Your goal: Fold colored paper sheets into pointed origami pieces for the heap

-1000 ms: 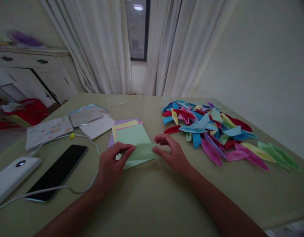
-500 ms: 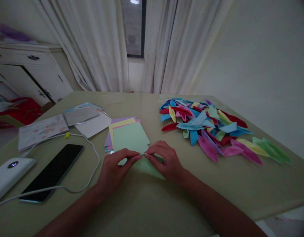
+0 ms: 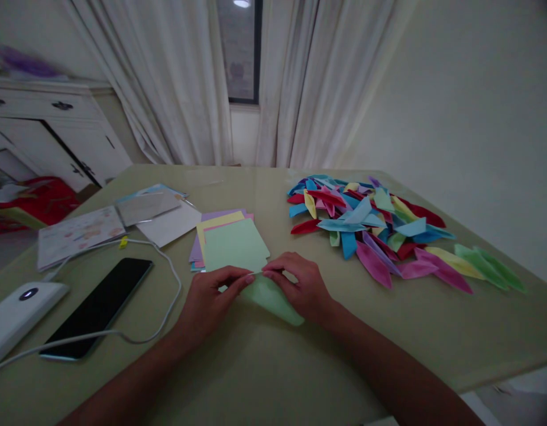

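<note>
My fingers on both hands pinch a green sheet, its long axis slanting toward near right. A paper stack lies just beyond, folded papers heaped right.

A pale olive table spans the scene, its right side strewn with a heap of folded pieces in red, blue, pink, purple, yellow and green, 2 green ones at its right-hand end. Left of center sits a stack of paper squares, light green on top, yellow, pink and purple showing beneath. Toward the far left lie a patterned booklet and a white sheet; nearer, a dark-screened phone rests beside a white device, a white cable crossing the phone's near end.
</note>
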{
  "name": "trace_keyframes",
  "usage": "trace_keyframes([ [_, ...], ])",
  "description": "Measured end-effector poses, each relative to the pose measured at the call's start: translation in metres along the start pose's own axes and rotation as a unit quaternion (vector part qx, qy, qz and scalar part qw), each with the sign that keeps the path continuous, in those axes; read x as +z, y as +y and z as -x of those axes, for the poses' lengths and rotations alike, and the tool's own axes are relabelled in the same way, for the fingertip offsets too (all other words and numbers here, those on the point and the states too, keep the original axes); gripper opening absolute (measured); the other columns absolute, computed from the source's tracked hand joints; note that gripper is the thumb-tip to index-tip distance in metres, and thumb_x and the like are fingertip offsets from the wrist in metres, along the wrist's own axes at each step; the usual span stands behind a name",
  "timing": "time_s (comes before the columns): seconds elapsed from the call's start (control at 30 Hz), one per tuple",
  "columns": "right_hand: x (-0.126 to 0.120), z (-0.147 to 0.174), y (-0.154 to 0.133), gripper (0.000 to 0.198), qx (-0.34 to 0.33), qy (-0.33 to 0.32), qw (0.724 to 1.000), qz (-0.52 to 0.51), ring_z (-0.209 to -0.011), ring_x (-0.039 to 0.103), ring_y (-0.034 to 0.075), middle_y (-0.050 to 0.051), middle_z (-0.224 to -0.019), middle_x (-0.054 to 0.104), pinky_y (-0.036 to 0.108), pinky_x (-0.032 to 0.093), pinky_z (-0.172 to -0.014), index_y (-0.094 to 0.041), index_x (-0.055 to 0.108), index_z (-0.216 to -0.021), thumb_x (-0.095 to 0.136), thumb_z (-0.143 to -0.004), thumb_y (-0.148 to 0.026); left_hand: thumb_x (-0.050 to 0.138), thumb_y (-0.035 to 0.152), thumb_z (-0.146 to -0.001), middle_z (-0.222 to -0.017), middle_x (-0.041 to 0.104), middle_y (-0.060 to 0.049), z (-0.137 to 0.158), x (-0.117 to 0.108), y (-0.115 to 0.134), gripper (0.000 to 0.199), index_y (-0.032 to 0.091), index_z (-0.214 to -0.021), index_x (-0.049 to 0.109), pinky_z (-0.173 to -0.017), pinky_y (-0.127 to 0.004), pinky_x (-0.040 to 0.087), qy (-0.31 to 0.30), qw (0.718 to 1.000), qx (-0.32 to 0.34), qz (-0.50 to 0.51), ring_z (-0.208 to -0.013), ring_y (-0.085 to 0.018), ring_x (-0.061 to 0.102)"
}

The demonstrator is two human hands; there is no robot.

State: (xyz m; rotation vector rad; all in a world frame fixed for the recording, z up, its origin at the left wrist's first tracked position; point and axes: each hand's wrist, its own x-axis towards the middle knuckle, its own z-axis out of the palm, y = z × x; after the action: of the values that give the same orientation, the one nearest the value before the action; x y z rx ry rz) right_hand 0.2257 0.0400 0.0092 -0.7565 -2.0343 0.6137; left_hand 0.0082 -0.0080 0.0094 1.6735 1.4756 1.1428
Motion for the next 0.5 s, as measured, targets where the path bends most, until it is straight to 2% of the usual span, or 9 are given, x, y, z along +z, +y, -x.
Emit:
trace_keyframes([
  [0.13,0.0003,-0.0003,-0.0012,0.01,0.009,0.0,1.0,-0.023,-0.085,0.072,0.021,0.005,-0.089,0.078,0.035,0.053,-0.083,-0.023,0.077,-0.097,0.068,-0.1,-0.027,0.074,0.041,-0.09,-0.083,0.083,-0.002,-0.0002,0.0015,0.0007,0.019,0.025,-0.09,0.084,-0.074,-0.031,0.059,-0.011,0.998,-0.015,0.053,-0.074,-0.021,0.075],
  [0.23,-0.001,-0.001,-0.0027,0.009,0.021,0.011,0.999,-0.036,-0.086,0.072,0.021,0.005,-0.091,0.079,0.035,0.053,-0.083,-0.023,0.077,-0.097,0.069,-0.1,-0.026,0.075,0.041,-0.088,-0.083,0.083,-0.003,-0.0012,0.0019,-0.0001,0.021,0.023,-0.095,0.084,-0.07,-0.03,0.061,-0.032,0.991,-0.052,0.117,-0.074,-0.021,0.076],
  [0.4,-0.0031,-0.0031,-0.0013,0.007,0.089,0.021,0.994,-0.066,-0.086,0.073,0.02,0.004,-0.092,0.079,0.033,0.055,-0.082,-0.023,0.078,-0.094,0.072,-0.096,-0.026,0.078,0.04,-0.082,-0.082,0.083,-0.005,-0.006,0.0006,-0.0016,0.021,0.022,-0.09,0.085,-0.067,-0.032,0.063,-0.064,0.977,-0.086,0.185,-0.069,-0.022,0.075],
  [0.5,-0.0037,-0.004,-0.0012,0.007,0.112,0.026,0.99,-0.08,-0.086,0.073,0.021,0.004,-0.091,0.079,0.033,0.055,-0.081,-0.023,0.079,-0.093,0.073,-0.095,-0.025,0.076,0.042,-0.084,-0.09,0.084,-0.006,-0.0066,-0.0001,0.0005,0.025,0.023,-0.098,0.085,-0.069,-0.033,0.064,-0.083,0.976,-0.083,0.184,-0.076,-0.023,0.077],
])
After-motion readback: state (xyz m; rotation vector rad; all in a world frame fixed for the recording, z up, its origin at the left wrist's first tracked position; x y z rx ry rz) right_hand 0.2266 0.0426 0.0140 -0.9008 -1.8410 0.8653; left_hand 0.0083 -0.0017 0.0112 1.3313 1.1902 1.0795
